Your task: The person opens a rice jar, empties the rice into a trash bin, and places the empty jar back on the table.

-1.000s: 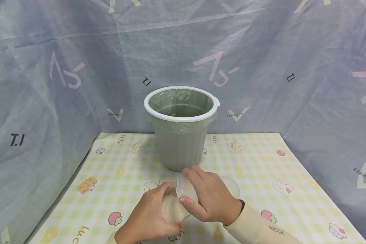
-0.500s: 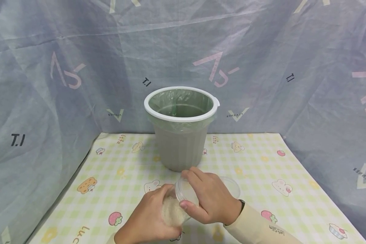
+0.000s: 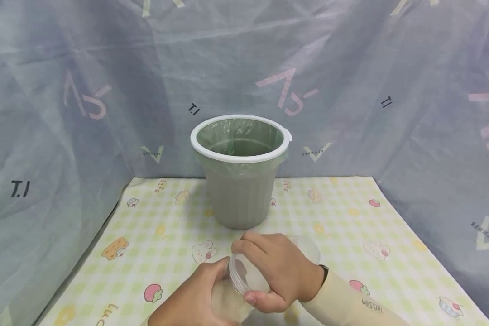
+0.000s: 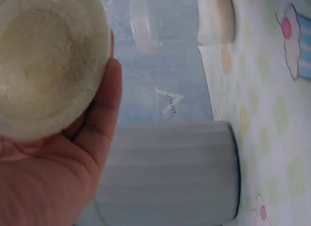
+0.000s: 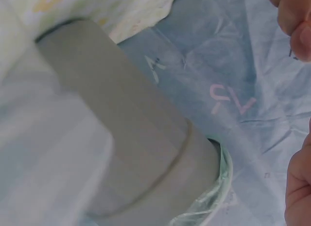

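Observation:
Low in the centre of the head view is a clear jar point(image 3: 228, 302) with pale, grainy contents, tilted with its ridged rim to the right. My left hand point(image 3: 191, 296) grips its side. In the left wrist view the jar's round bottom point(image 4: 43, 65) faces the camera, with the left hand point(image 4: 53, 177) curled round it. At the rim, my right hand point(image 3: 279, 269) holds on with fingers above and thumb below, hiding part of the mouth. Only bits of the right hand point(image 5: 299, 192) show at the right wrist view's edge. Behind it lies a round translucent lid point(image 3: 309, 250).
A grey bin point(image 3: 241, 194) with a white rim and green liner stands at the back centre. The table wears a green-checked cloth point(image 3: 146, 253) with printed cartoons. Blue-grey fabric point(image 3: 330, 81) hangs behind and along both sides.
Both hands and the jar have come slightly lower, closer to my body. The jar has turned so that more of its mouth shows. The bin and lid stay put.

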{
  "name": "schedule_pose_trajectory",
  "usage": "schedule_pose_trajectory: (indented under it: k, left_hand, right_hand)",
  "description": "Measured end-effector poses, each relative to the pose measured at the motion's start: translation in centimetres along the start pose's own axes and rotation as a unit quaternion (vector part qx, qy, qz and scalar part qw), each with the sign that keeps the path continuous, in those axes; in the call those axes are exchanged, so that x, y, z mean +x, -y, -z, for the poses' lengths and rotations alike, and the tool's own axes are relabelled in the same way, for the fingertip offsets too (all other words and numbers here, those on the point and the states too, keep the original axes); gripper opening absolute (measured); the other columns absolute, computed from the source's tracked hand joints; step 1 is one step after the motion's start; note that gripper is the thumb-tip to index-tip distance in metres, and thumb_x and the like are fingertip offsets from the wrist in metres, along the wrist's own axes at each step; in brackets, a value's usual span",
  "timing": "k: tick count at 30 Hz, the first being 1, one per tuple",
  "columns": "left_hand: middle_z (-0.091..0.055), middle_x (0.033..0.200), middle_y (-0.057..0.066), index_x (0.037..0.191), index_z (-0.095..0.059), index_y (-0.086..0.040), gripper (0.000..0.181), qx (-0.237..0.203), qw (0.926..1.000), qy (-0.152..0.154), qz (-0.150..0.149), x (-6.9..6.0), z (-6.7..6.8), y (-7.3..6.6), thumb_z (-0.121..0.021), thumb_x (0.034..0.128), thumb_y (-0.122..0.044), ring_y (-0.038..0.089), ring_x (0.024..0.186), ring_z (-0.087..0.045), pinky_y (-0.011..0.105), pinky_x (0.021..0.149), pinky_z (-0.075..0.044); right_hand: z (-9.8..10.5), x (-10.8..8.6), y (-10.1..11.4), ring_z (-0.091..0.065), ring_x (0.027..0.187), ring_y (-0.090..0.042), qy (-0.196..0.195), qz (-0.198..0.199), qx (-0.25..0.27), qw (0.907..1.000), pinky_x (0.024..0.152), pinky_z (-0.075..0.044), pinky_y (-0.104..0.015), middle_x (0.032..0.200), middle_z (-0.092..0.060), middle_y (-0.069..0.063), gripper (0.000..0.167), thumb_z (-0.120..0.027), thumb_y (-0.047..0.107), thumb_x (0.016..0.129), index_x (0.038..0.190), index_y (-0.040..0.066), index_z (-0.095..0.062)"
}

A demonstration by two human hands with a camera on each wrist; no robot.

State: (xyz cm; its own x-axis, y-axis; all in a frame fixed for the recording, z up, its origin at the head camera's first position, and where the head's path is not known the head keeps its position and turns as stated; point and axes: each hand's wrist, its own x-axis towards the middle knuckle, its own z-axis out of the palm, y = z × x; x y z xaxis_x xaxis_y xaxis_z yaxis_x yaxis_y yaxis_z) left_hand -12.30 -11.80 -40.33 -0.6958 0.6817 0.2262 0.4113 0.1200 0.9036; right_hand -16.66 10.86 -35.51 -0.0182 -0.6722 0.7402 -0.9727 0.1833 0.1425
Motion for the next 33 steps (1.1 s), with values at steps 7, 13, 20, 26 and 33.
schedule_pose_trajectory:
  k: [7,13,20,26,33]
  left_hand:
    - [-0.073,0.124,-0.005,0.136,-0.056,-0.026,0.071,0.006,0.9998,-0.001,-0.018,-0.08,0.07,0.28,-0.092,0.0742,-0.023,0.014,0.101,-0.071,0.029,0.09,-0.057]
    - [-0.073,0.126,-0.006,0.138,-0.056,-0.025,0.074,0.004,0.9995,0.01,-0.029,-0.1,0.16,0.37,-0.091,0.0721,-0.019,0.014,0.103,-0.071,0.029,0.09,-0.057]
    - [-0.072,0.126,-0.004,0.137,-0.056,-0.024,0.071,0.008,0.9996,0.008,-0.026,-0.1,0.27,0.39,-0.091,0.0754,-0.028,0.014,0.103,-0.071,0.029,0.09,-0.057]
    - [-0.071,0.122,-0.008,0.14,-0.052,-0.026,0.083,0.058,0.998,-0.019,-0.02,-0.01,0.48,0.39,-0.093,0.0678,-0.021,0.01,0.099,-0.069,0.028,0.086,-0.057]
    - [-0.069,0.116,-0.013,0.138,-0.052,-0.03,0.087,0.125,0.9906,-0.053,-0.018,0.42,0.83,0.21,-0.095,0.0619,-0.023,0.007,0.096,-0.067,0.027,0.083,-0.056]
  right_hand:
    - [0.01,0.23,0.1,-0.041,0.065,0.0,0.005,-0.002,0.001,1.0,0.059,-0.037,-0.005,0.09,-0.052,0.002,0.064,-0.029,0.057,0.1,0.115,0.004,-0.061]
    - [-0.16,0.14,-0.07,-0.044,0.066,0.0,0.002,0.011,0.003,0.9999,0.061,-0.038,-0.005,0.09,-0.053,0.002,0.066,-0.029,0.058,0.099,0.115,0.003,-0.062]
    - [-0.18,0.0,-0.18,-0.049,0.071,-0.001,-0.001,0.012,0.009,0.9999,0.065,-0.043,-0.007,0.091,-0.056,0.002,0.068,-0.031,0.061,0.098,0.118,0.003,-0.063]
    - [0.14,-0.15,-0.37,-0.061,0.085,-0.005,-0.003,0.007,0.013,0.9999,0.072,-0.052,-0.012,0.104,-0.064,-0.001,0.07,-0.037,0.063,0.098,0.124,0.003,-0.064]
    - [0.63,-0.2,-0.62,-0.066,0.1,-0.011,-0.015,0.005,0.024,0.9996,0.079,-0.056,-0.021,0.116,-0.066,-0.006,0.072,-0.043,0.062,0.099,0.134,0.002,-0.063]
